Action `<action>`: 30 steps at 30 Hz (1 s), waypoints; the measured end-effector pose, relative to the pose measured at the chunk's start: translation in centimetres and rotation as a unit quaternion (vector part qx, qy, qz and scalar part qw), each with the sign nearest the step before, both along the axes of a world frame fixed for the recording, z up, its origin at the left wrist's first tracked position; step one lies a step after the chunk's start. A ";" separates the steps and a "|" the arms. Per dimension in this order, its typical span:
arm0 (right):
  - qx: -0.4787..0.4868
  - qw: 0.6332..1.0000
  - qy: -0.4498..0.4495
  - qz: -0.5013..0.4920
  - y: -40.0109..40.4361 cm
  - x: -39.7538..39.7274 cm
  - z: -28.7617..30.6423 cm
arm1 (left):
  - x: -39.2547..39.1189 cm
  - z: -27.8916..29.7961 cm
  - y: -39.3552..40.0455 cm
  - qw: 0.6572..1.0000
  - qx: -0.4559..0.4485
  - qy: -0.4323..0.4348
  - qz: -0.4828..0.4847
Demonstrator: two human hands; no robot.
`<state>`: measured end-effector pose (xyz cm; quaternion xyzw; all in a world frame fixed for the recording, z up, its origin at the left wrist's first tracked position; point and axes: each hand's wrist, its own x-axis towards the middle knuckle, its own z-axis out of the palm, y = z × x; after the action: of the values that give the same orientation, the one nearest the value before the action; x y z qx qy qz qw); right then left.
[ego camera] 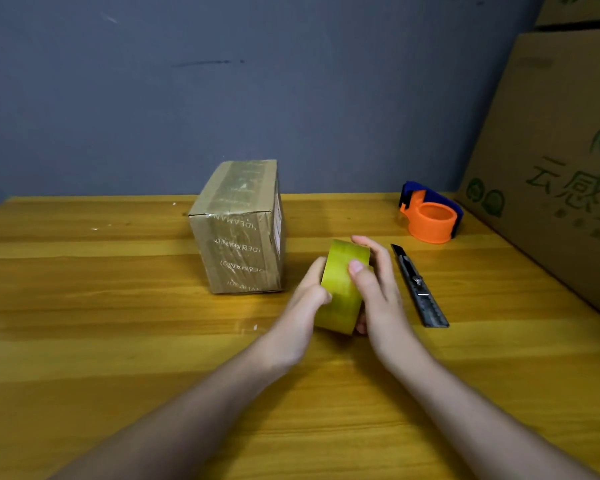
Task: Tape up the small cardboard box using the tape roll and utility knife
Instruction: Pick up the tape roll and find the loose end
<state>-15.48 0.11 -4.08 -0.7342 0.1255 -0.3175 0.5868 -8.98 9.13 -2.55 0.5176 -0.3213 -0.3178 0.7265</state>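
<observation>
A small cardboard box with printed tape on its faces stands on the wooden table, left of centre. Both hands hold a yellowish tape roll upright just right of the box. My left hand grips the roll's left side, thumb on its rim. My right hand wraps the right side, its thumb pressing the roll's outer band. A grey utility knife lies on the table right of my right hand, blade end pointing away.
An orange and blue tape dispenser sits at the table's back right. A large printed cardboard carton stands along the right edge. A grey wall closes the back. The wooden table stretches left and toward me.
</observation>
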 end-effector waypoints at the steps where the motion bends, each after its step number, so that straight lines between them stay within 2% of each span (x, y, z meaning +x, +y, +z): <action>1: 0.003 1.000 0.000 -0.002 0.0 0.0 0.0 | 0.0 -0.6 0.2 1.000 -0.017 -0.018 0.004; 3: -0.009 1.000 -0.001 -0.007 -0.1 0.0 -0.1 | -0.3 -1.1 0.6 0.999 -0.024 -0.030 0.024; 6: -0.007 1.000 0.007 -0.012 -0.2 -0.1 -0.1 | -0.7 -0.2 0.7 0.999 -0.024 0.003 0.024; 9: -0.073 0.997 0.004 -0.011 -0.1 -0.1 -0.2 | -0.6 -0.1 1.0 0.999 0.000 0.045 0.030; 12: -0.098 0.995 0.000 -0.008 0.0 0.0 -0.3 | -0.4 0.2 1.1 0.998 0.007 0.063 0.030; 18: -0.128 0.988 0.038 0.075 0.0 -0.4 -0.1 | -0.3 0.0 1.2 0.997 -0.010 0.068 0.037; 26: -0.132 0.991 -0.006 0.029 0.2 -0.3 -0.1 | -0.4 -0.5 1.3 0.999 -0.016 0.013 0.035; 30: -0.162 0.987 -0.020 0.011 0.2 -0.2 -0.2 | -0.5 -0.1 1.4 0.998 -0.024 0.048 0.041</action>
<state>-15.69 0.30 -4.25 -0.8141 0.0527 -0.3421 0.4663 -9.44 10.50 -2.64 0.4966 -0.2728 -0.3045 0.7657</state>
